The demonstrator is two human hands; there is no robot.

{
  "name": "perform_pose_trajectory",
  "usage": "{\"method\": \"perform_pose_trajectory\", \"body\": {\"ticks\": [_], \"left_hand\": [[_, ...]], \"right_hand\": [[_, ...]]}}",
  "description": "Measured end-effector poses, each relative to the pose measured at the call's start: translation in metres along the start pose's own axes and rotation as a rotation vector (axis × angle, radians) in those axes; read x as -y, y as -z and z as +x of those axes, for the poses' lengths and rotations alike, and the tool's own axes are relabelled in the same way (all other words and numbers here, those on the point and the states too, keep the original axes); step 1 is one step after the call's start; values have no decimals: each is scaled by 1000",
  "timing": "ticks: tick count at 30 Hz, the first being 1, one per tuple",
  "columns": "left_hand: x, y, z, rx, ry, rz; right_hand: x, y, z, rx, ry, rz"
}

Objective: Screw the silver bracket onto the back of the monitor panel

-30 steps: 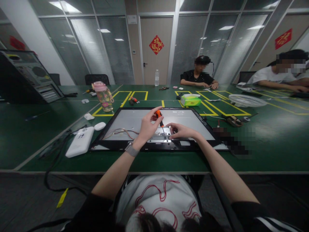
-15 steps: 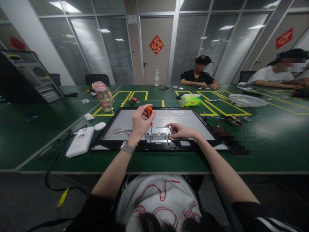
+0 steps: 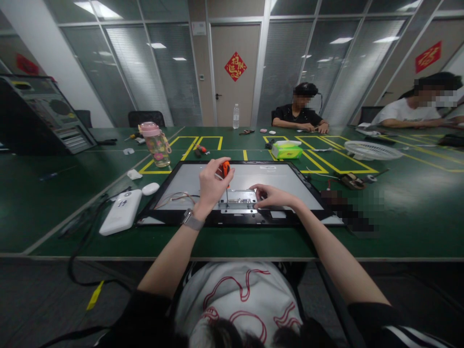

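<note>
My left hand (image 3: 213,182) is closed around an orange-handled screwdriver (image 3: 226,169), held upright with its shaft pointing down. The tip meets the left front part of a silver metal bracket (image 3: 241,207) with a row of ports. Curled about the bracket's right end, my right hand (image 3: 270,195) grips it between thumb and fingers. The bracket sits on the grey back of a black-framed display panel (image 3: 174,180), near its front edge. Thin wires (image 3: 176,195) lie on the panel left of my left hand.
To the left are a white power bank (image 3: 121,212), a white oval case (image 3: 151,189) and a pink-lided bottle (image 3: 155,145). A green tissue pack (image 3: 286,151) lies behind the panel. A multimeter-like device (image 3: 351,181) is at right. Two co-workers sit across the table.
My left hand and the screwdriver have shifted very slightly, with the handle turned a little. My right hand stays in place on the bracket.
</note>
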State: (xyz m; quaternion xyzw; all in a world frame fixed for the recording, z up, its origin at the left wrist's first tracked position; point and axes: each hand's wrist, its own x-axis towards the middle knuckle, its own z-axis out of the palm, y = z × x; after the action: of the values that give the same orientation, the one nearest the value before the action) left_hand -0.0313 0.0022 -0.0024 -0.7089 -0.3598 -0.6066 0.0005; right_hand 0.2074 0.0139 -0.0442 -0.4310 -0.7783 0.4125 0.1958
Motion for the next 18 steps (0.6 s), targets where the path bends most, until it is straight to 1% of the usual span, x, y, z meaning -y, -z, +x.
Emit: {"method": "perform_pose_trajectory", "body": {"ticks": [5,10,12,15,16,18], "left_hand": [[-1,0,0,33,-5,-41],[-3,3,1,122,-31,-87],[-3,4,1,165,3,-144],[0,5,2,225,103,-287],[0,5,2,225,124,-325],[1,5,4,166,131,-346]], "right_hand": [[-3,0,1,6,10,3],[-7,-1,3,-4,5,16],[-6,-1,2,-8,1,10],[-3,-1,0,-4,-2,5],[-2,-1,0,-2,-1,8],[-1,-1,-1,3,0,12]]}}
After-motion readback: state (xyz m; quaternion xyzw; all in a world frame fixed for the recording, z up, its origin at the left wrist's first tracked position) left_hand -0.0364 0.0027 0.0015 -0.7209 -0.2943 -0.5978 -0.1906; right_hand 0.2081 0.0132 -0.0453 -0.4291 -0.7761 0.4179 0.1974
